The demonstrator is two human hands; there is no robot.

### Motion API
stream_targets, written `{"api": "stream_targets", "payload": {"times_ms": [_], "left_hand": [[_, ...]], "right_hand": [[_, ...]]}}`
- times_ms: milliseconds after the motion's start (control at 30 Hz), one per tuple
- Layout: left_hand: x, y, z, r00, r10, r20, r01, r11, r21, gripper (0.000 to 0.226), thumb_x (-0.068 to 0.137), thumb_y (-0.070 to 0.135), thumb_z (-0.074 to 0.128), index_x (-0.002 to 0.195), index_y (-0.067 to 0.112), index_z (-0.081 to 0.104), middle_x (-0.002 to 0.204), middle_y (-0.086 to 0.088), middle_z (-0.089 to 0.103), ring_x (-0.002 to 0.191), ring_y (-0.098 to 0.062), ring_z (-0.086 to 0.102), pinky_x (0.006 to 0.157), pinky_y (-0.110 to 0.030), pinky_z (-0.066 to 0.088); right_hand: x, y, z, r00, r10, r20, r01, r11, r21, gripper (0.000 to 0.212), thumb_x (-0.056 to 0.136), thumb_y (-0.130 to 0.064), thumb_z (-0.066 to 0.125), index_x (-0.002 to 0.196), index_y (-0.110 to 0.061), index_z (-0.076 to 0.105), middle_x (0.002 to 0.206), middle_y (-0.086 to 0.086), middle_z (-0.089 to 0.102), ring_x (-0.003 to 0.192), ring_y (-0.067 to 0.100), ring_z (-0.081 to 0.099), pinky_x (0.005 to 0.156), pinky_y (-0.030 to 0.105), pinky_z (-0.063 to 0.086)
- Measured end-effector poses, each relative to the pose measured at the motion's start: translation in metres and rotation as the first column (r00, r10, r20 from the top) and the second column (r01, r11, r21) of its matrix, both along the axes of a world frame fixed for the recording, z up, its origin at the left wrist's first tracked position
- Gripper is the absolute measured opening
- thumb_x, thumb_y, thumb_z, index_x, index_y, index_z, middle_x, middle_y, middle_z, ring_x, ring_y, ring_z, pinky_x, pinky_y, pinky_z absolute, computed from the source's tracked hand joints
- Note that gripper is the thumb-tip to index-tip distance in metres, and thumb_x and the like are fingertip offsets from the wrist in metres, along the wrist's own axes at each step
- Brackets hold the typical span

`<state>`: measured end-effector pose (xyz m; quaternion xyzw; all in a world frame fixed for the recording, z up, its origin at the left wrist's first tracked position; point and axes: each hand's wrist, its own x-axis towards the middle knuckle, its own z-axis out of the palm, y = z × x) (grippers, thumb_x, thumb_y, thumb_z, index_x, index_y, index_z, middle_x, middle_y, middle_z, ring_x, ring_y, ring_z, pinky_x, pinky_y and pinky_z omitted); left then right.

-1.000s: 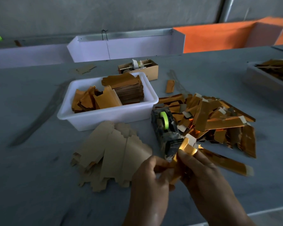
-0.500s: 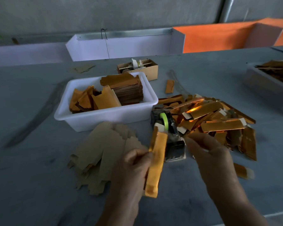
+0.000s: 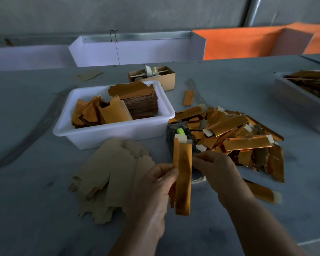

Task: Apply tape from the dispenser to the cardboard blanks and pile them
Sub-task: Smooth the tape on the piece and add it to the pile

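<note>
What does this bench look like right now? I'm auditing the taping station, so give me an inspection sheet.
Surface: grey table, dull marks on it.
Job's things: gold blank held upright before the tape dispenser; taped pile to the right; plain brown blanks fanned at left.
Clutter: white tub of blanks; small cardboard box; stray blank; second tub at far right.
Grippers: left hand pinches the blank; right hand beside it, fingers curled, contents unclear.
Cables: nothing seen.
Surroundings: white and orange partitions, grey wall.
</note>
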<state>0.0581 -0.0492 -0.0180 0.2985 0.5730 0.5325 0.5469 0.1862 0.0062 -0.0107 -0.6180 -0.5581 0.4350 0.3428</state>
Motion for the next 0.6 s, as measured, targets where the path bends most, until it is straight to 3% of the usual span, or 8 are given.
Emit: {"api": "stream_targets", "payload": {"times_ms": [167,267,333,400,467,600], "left_hand": [[0.011,0.004,0.000,0.999,-0.035,-0.003,0.035,0.999,0.024,0.019,0.092,0.020,0.059,0.076,0.018,0.068,0.064,0.002,0.066,0.056,-0.006,0.058,0.048,-0.017,0.041],[0.011,0.006,-0.003,1.000,-0.016,0.010,0.016,0.999,0.031,0.016,0.092,0.021,0.060,0.080,0.015,0.069,0.076,-0.006,0.070,0.067,-0.016,0.062,0.057,-0.025,0.046],[0.010,0.006,-0.005,1.000,-0.024,0.006,0.023,0.999,0.045,0.016,0.092,0.022,0.060,0.084,0.014,0.070,0.085,-0.011,0.073,0.076,-0.022,0.065,0.065,-0.030,0.049],[0.009,0.006,-0.007,1.000,-0.023,0.013,0.022,0.999,0.047,0.016,0.091,0.023,0.060,0.082,0.016,0.071,0.086,-0.011,0.073,0.077,-0.022,0.066,0.067,-0.032,0.048],[0.008,0.006,-0.009,0.999,-0.022,0.039,0.020,0.999,0.041,0.017,0.090,0.022,0.062,0.077,0.018,0.072,0.081,-0.009,0.073,0.073,-0.019,0.064,0.065,-0.030,0.048],[0.004,0.006,-0.012,0.998,-0.033,0.049,0.031,0.998,0.046,0.021,0.088,0.024,0.063,0.069,0.022,0.073,0.073,-0.004,0.070,0.069,-0.016,0.061,0.062,-0.029,0.046]], "right_hand": [[-0.005,0.000,0.003,0.999,-0.036,0.000,0.036,0.999,0.016,0.014,0.089,-0.015,0.058,0.081,-0.017,0.069,0.079,0.003,0.067,0.077,0.017,0.064,0.066,0.028,0.050],[-0.007,-0.008,0.003,0.959,-0.114,-0.260,0.110,0.993,-0.031,0.012,0.089,-0.018,0.060,0.081,-0.017,0.069,0.074,0.000,0.069,0.073,0.012,0.066,0.061,0.020,0.050],[-0.005,-0.013,0.002,0.914,-0.153,-0.375,0.140,0.988,-0.062,0.013,0.088,-0.021,0.060,0.080,-0.017,0.069,0.079,0.003,0.068,0.078,0.014,0.066,0.066,0.023,0.048],[-0.003,-0.016,-0.003,0.931,-0.166,-0.325,0.165,0.986,-0.030,0.012,0.087,-0.024,0.061,0.079,-0.018,0.068,0.093,0.006,0.064,0.088,0.017,0.062,0.068,0.025,0.044],[-0.002,-0.020,-0.007,0.971,-0.172,-0.165,0.181,0.982,0.046,0.010,0.085,-0.025,0.063,0.076,-0.021,0.066,0.104,0.002,0.057,0.094,0.014,0.057,0.068,0.023,0.041],[-0.003,-0.026,-0.012,0.984,-0.176,0.024,0.170,0.971,0.171,0.019,0.083,-0.021,0.067,0.068,-0.029,0.059,0.107,-0.004,0.051,0.084,-0.001,0.049,0.064,0.012,0.035]]}}
